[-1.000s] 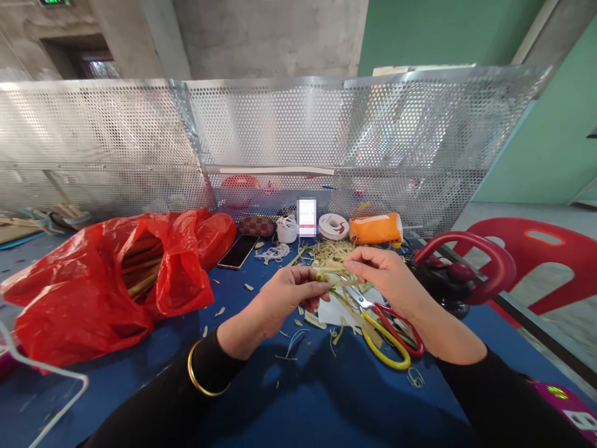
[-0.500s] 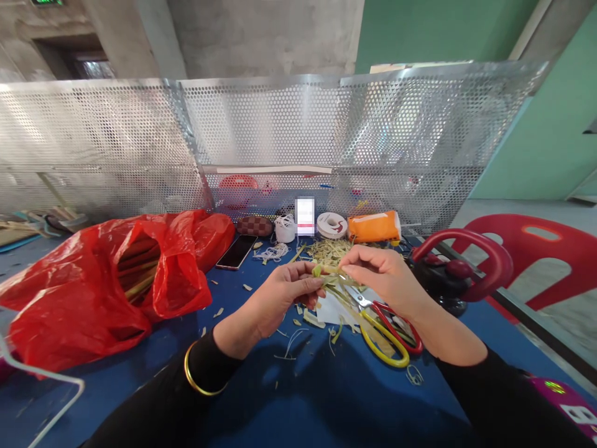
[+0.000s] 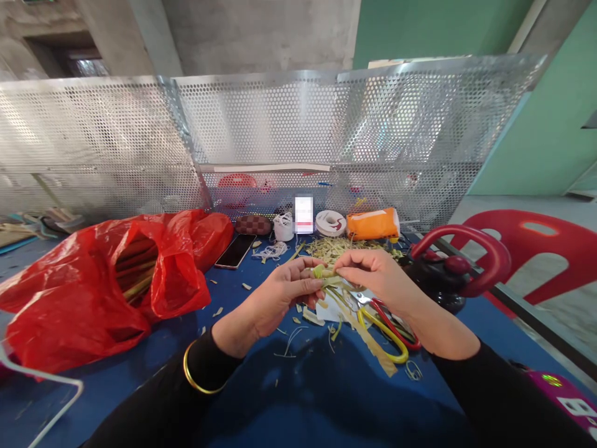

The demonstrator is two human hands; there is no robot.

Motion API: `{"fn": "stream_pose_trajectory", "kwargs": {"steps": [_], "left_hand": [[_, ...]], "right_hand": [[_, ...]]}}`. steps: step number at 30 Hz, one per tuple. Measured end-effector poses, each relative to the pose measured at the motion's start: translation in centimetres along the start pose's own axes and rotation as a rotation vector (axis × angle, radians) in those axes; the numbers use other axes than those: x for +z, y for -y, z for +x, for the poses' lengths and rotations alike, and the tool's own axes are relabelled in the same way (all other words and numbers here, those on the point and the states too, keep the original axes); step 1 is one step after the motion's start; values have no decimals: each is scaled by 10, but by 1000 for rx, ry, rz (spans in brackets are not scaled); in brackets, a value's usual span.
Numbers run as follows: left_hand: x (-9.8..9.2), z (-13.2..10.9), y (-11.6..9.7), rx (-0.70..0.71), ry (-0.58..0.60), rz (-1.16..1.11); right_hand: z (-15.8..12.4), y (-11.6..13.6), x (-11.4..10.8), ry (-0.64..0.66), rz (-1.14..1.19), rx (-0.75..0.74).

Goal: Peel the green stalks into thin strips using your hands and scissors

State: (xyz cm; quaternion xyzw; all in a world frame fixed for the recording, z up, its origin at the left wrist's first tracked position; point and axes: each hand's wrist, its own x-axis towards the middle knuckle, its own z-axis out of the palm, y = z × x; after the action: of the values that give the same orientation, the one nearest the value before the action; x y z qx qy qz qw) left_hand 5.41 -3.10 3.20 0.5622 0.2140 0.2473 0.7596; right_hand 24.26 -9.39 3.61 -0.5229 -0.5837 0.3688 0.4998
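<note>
Both hands meet over the blue table (image 3: 289,398), pinching a small knot of pale green leaf strips (image 3: 321,274). My left hand (image 3: 280,295) grips the knot from the left with closed fingers. From the right, my right hand (image 3: 373,277) pinches the same strips. A long tan strip (image 3: 368,339) trails from the knot down onto the table. Yellow and red handled scissors (image 3: 389,333) lie just below my right wrist. A gold bangle (image 3: 193,376) circles my left wrist.
A red plastic bag (image 3: 93,286) holding long stalks lies at left. Behind the hands are a phone (image 3: 236,251), white tape rolls (image 3: 330,223), an orange packet (image 3: 373,224) and a heap of leaf cuttings (image 3: 336,247). A black and red tool (image 3: 450,274) sits right; perforated metal screens (image 3: 280,137) stand behind.
My hands have drawn closer together on the leaf knot, and the long tan strip now hangs further down onto the table. The view shifted slightly.
</note>
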Motion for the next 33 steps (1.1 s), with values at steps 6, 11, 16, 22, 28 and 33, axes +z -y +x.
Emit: {"fn": "stream_pose_trajectory", "kwargs": {"steps": [6,11,16,22,28,33], "left_hand": [[1,-1,-1,-3,-4,-40],[1,0,0,-9,9,-50],[2,0,-1,-4,14,-66],[3,-1,-1,-28,26,-89],[2,0,-1,-32,56,-125],[2,0,-1,-64,86,-95]], "right_hand": [[0,1,1,2,34,4],[-1,1,2,-4,45,7],[-1,-1,0,-5,32,11],[-1,-1,2,-6,57,3],[0,-2,3,-15,74,-24],[-1,0,5,2,44,-36]]}}
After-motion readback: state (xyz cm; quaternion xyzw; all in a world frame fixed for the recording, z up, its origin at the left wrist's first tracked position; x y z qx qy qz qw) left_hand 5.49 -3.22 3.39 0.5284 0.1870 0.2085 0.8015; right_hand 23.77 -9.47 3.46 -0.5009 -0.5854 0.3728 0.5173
